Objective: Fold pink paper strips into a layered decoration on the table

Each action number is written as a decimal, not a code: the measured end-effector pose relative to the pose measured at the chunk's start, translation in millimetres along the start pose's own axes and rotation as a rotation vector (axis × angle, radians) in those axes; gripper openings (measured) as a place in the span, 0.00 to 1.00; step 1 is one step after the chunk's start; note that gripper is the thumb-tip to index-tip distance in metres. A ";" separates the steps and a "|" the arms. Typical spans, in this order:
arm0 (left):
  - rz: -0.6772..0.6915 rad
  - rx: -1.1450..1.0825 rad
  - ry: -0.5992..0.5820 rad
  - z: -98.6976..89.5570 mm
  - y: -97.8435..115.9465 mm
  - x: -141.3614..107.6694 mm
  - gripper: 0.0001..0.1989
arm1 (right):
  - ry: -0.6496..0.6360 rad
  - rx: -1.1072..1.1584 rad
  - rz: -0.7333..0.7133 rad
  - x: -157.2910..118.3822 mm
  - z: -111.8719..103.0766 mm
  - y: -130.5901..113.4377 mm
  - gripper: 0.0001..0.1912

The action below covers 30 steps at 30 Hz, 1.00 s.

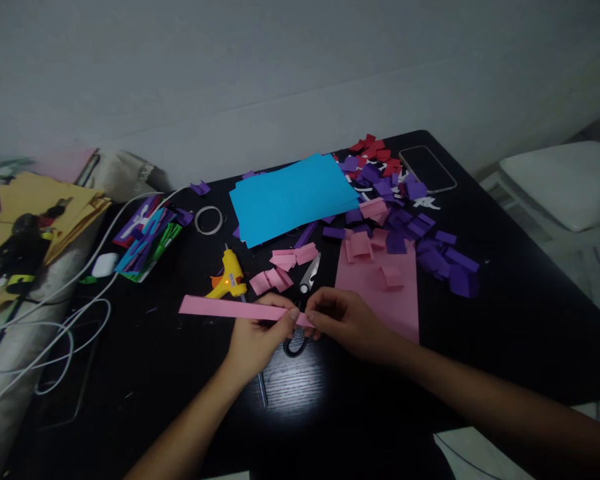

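A long pink paper strip [225, 308] is held level between both hands above the dark table. My left hand [257, 337] is closed on it near its right part, thumb on top, and the strip's long end sticks out to the left. My right hand [343, 319] pinches the short right end, fingertips close to the left thumb. Beneath and behind the hands lies a pair of scissors [311, 272], its handle partly hidden. A yellow glue gun [230, 273] with a small orange light rests just beyond the left hand. Folded pink paper pieces [273, 280] lie beside it.
Blue sheets [295, 200] lie at the back of the black table [505, 320]. A pink sheet [380, 313] is partly under my right hand. Purple pieces [420, 227], red pieces [375, 150] and a phone [427, 168] are at right. White cables [105, 307] cross the left side.
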<state>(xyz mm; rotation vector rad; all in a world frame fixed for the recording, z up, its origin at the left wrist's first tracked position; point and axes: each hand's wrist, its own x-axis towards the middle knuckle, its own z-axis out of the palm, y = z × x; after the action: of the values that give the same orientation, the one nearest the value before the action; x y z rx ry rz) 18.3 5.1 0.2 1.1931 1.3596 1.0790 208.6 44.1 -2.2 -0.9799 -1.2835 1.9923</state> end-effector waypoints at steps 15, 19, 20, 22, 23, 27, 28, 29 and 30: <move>0.014 -0.037 0.132 -15.7 6.2 9.9 0.08 | 0.003 0.026 0.015 2.6 -5.4 -6.9 0.06; 0.015 -0.032 0.133 -15.5 6.9 10.6 0.08 | 0.010 0.031 0.008 2.4 -5.7 -6.8 0.05; 0.016 -0.031 0.133 -15.5 7.2 10.8 0.08 | 0.013 0.031 0.003 2.3 -6.0 -6.8 0.05; 0.018 -0.038 0.138 -15.3 7.3 11.0 0.08 | 0.021 0.034 -0.018 2.4 -6.8 -6.8 0.07; 0.016 -0.043 0.139 -14.9 7.2 10.9 0.08 | 0.027 0.036 -0.032 2.5 -7.1 -6.8 0.08; -0.002 -0.043 0.098 -10.2 5.2 8.0 0.07 | 0.040 0.028 -0.060 2.2 -5.5 -6.0 0.12; -0.009 -0.042 0.079 -8.5 4.6 6.9 0.07 | 0.023 0.016 -0.055 1.8 -4.5 -5.4 0.14; -0.016 -0.044 0.063 -6.7 4.0 6.0 0.06 | -0.004 0.001 -0.047 1.4 -3.5 -4.6 0.16; -0.021 -0.050 0.052 -5.2 3.5 5.1 0.06 | -0.033 -0.015 -0.040 1.0 -2.7 -3.7 0.17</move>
<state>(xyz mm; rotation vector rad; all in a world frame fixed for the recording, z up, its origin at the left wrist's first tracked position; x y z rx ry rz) 13.5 10.5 3.7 1.1199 1.3740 1.1294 210.5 47.6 0.2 -0.9248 -1.3270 1.9787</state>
